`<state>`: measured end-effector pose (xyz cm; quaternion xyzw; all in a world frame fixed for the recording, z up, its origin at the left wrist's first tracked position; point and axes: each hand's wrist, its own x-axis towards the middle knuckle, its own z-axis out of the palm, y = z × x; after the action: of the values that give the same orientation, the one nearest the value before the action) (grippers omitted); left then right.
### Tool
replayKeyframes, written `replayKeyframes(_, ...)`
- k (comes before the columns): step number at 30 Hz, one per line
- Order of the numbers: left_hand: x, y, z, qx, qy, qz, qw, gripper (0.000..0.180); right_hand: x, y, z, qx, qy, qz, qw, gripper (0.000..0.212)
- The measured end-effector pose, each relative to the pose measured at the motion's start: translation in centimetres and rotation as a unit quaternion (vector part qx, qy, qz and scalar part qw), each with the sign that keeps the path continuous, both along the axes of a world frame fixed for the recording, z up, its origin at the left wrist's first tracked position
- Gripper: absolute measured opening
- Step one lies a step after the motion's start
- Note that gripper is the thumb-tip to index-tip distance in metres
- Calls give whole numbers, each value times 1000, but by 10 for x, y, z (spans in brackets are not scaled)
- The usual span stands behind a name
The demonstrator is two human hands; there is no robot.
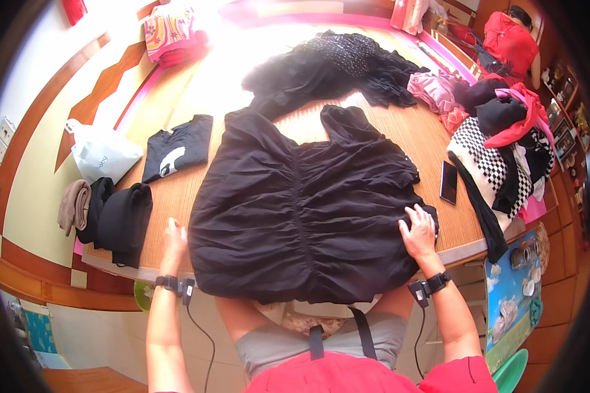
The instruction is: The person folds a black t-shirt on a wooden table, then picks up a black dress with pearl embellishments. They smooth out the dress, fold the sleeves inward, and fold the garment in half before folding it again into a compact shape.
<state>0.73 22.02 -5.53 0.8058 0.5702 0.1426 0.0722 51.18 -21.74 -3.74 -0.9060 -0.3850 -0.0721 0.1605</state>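
A black ruched top [301, 209] lies spread out in front of me, its gathered centre seam running toward me and its near hem at the table edge. My left hand [174, 239] rests on the wood just beside the top's left edge, fingers curled in, with nothing visible in them. On the top's right edge lies my right hand [418, 230], fingers spread over the cloth near a row of small shiny buttons or studs. Left of the top sits a folded black T-shirt [177, 150] with a white print.
Rolled dark clothes [128, 219], a brown roll [75, 206] and a white plastic bag [101, 154] line the left. Black sheer clothing [328, 69] lies beyond. A phone [448, 182] and a clothes heap [488, 150] are at right. Another person [510, 46] is far right.
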Motion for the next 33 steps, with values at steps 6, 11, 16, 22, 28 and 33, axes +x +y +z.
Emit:
replayKeyframes(6,93,75,9,10,-85,-143,986,30,33,0,-36,-14,-43,0,999,61)
replayKeyframes(11,211,110,19,19,-123,-192,973,52,24,6,-30,0,-38,-30,999,58)
replayKeyframes(16,308,134,6,9,-101,-157,982,86,22,2,-19,-17,-28,-54,998,59)
replayKeyframes(22,338,187,-21,-39,-184,-42,981,100,18,14,-13,-17,-2,-53,998,60)
replayKeyframes(28,298,179,-19,-22,-257,-81,963,47,18,24,-11,-27,0,-46,999,60)
replayKeyframes(33,245,75,49,44,-224,-371,900,28,19,9,-11,-48,-6,-66,997,60)
